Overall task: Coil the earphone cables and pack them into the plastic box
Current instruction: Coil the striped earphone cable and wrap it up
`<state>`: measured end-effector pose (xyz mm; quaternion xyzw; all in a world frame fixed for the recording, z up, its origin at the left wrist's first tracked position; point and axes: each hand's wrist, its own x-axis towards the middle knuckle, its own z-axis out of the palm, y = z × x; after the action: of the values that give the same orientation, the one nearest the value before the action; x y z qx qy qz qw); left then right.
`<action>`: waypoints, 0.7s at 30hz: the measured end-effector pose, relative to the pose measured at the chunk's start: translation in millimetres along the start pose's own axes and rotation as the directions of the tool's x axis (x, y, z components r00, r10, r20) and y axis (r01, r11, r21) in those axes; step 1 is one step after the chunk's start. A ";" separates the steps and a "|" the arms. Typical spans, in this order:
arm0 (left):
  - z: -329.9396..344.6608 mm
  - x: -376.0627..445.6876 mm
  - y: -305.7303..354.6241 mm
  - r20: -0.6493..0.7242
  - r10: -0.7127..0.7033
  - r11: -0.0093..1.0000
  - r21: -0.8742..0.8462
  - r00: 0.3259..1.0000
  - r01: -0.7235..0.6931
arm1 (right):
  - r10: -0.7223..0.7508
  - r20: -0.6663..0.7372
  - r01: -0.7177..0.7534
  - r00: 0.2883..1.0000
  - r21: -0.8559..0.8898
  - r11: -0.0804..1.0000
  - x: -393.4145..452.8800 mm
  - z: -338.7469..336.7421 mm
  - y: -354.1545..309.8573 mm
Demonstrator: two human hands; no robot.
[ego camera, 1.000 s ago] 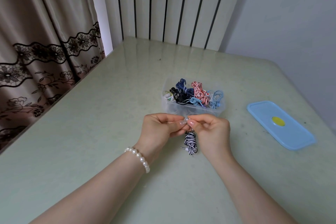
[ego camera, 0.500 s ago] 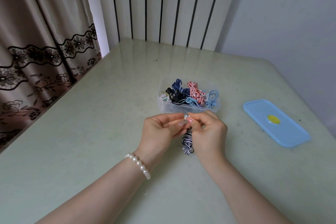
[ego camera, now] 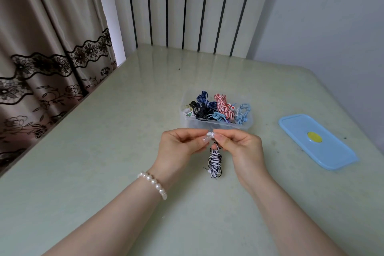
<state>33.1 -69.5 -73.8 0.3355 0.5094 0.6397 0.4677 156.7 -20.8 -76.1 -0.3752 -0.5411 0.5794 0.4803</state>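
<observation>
A coiled black-and-white striped earphone cable (ego camera: 215, 162) hangs between my hands just above the table, its jack plug sticking out at the lower left. My left hand (ego camera: 180, 146) and my right hand (ego camera: 241, 147) both pinch the white earbud end at the top of the coil, fingertips meeting. Just beyond my hands stands the clear plastic box (ego camera: 216, 125), open, holding several coiled cables: dark blue, black, red-and-white, light blue.
The box's blue lid (ego camera: 318, 141) with a yellow spot lies flat on the table to the right. The pale green table (ego camera: 104, 162) meets a patterned curtain (ego camera: 41, 68) on the left and a striped wall at the back.
My hands stay pinched on the top of the striped coil. The coil hangs much as before; the view has shifted slightly.
</observation>
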 end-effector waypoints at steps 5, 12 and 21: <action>-0.7 -0.2 -1.0 0.043 -0.049 0.998 -0.040 0.998 0.051 | -0.061 0.038 0.061 0.997 -0.017 0.998 1.3 -1.6 0.4; -5.3 2.2 5.0 0.175 -0.395 0.859 -0.277 0.902 0.431 | -0.403 0.131 0.424 0.906 -0.315 0.849 1.8 -3.9 8.7; -3.5 7.0 3.9 0.153 -0.284 0.919 -0.236 0.946 0.314 | -0.069 0.009 0.069 0.998 -0.043 0.997 3.5 -2.7 5.9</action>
<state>26.5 -64.2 -71.2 0.2263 0.4394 0.6008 0.6283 157.4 -16.4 -82.0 -0.3643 -0.5678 0.5521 0.4898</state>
